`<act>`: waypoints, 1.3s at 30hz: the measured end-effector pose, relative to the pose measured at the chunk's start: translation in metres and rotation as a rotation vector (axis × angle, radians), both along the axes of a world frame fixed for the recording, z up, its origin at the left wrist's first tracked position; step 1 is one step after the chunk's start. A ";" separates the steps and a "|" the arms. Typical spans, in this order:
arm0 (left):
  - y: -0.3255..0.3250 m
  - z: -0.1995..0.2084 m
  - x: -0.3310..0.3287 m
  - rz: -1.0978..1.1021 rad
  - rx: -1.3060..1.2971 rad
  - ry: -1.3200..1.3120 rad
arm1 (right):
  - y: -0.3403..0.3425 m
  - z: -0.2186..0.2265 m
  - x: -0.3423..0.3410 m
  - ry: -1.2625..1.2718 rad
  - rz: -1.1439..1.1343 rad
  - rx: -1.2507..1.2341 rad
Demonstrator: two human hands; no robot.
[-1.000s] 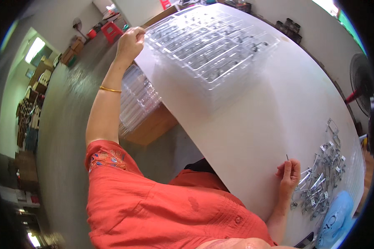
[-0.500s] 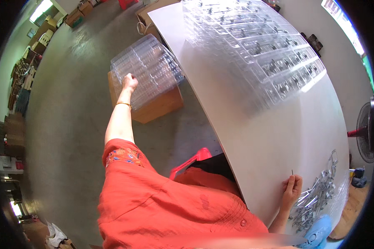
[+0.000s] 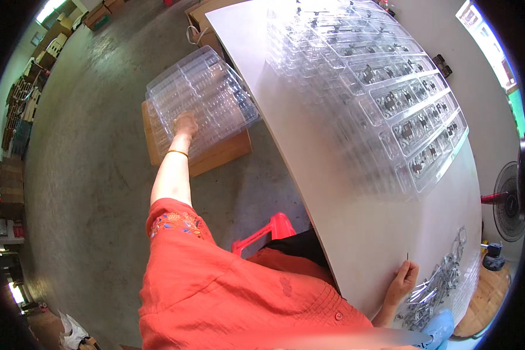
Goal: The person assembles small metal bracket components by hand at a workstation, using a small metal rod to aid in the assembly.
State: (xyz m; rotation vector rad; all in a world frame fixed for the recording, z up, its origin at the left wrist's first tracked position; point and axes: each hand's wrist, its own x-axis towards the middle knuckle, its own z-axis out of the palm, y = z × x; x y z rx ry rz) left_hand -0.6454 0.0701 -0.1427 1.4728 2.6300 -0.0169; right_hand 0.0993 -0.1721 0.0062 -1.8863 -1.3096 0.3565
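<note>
Clear trays (image 3: 207, 96) make two stacks: the larger stack (image 3: 385, 140), holding metal pieces (image 3: 417, 167), sits on the white table (image 3: 332, 204) well to the right of the left hand (image 3: 185, 123); the smaller lies directly under and beyond that hand, on a cardboard box (image 3: 227, 153). A knock to the table, I'd say, could jog pieces out of their pockets in the big stack. The smaller one juts past its box beside the table edge, so an uneven pull might tip it or catch a corner there. Thin trays could also cling together and come up in twos. Smallest worry: the thin pin (image 3: 408, 256) might slip away into the metal heap (image 3: 434, 289) just right of the right hand (image 3: 402, 279) if that grip slackens.

The left arm reaches out long and nearly straight, back of the hand up; I can't tell whether its fingers have closed on a rim. The right hand, low and near the body, pinches the pin upright between thumb and fingertips.
</note>
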 end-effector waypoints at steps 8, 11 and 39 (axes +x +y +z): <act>-0.012 0.018 -0.019 -0.031 0.263 -0.103 | -0.001 0.003 -0.002 0.046 -0.029 -0.014; -0.027 0.028 -0.023 -0.117 0.330 0.069 | 0.001 0.007 -0.005 0.058 -0.018 0.001; -0.018 0.419 0.304 -0.784 0.867 0.020 | -0.021 0.006 0.013 0.237 0.145 0.093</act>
